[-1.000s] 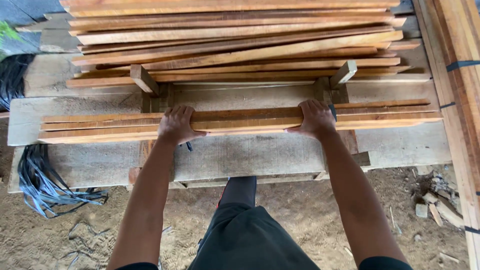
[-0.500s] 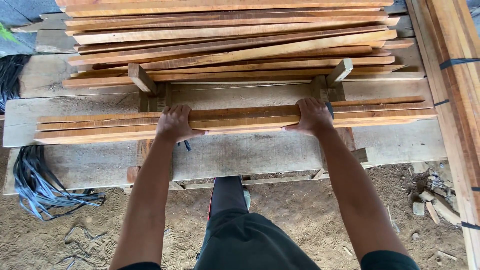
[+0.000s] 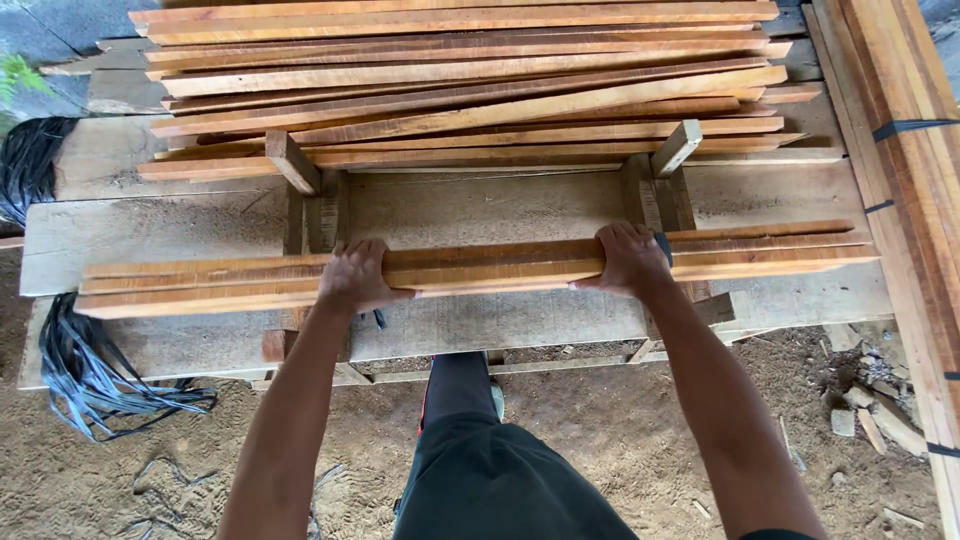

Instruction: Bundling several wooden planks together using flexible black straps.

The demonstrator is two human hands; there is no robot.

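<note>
Wooden slats, a bundle of long thin reddish strips, lay crosswise over two upright wooden supports on the grey plank desk, seen from the head camera. The left hand was clamped over the bundle near its left third, fingers curled over the far edge, thumb under the near edge. The right hand gripped it the same way toward the right, beside a dark strap. Beyond lay a loose pile of slats; black strapping trailed off the desk's left end onto the sandy floor. By my judgement the step in hand was squeezing the bundle tight and square; the next move would call for even pressure from both hands so that no strip slides out.
</note>
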